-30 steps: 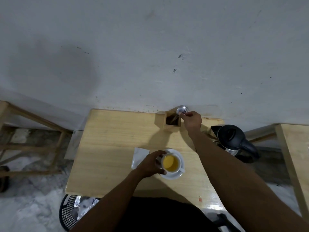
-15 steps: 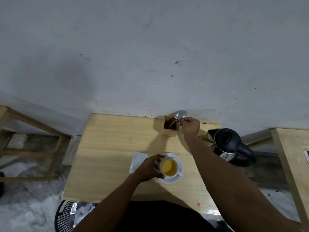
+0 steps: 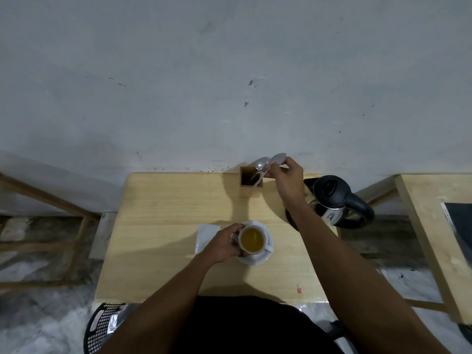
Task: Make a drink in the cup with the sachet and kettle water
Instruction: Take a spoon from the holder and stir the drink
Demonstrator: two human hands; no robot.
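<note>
A white cup (image 3: 252, 241) full of yellow-brown drink stands on a white saucer (image 3: 258, 259) near the middle of the wooden table (image 3: 158, 226). My left hand (image 3: 224, 242) grips the cup's left side. My right hand (image 3: 286, 178) is at the back of the table, shut on a metal spoon (image 3: 277, 159) whose handle still reaches into a small wooden holder (image 3: 250, 181). A second spoon (image 3: 261, 165) stands in the holder. A white sachet (image 3: 205, 237) lies flat just left of the saucer. The black kettle (image 3: 337, 200) sits at the table's right edge.
A grey wall rises right behind the table. Another wooden table (image 3: 431, 226) stands to the right, a wooden frame (image 3: 51, 200) to the left. A black mesh bin (image 3: 102, 325) with foil wrappers sits on the floor at my lower left.
My right hand has lifted the spoon slightly up and to the right out of the holder. The left hand stays on the cup. The view has shifted a little.
</note>
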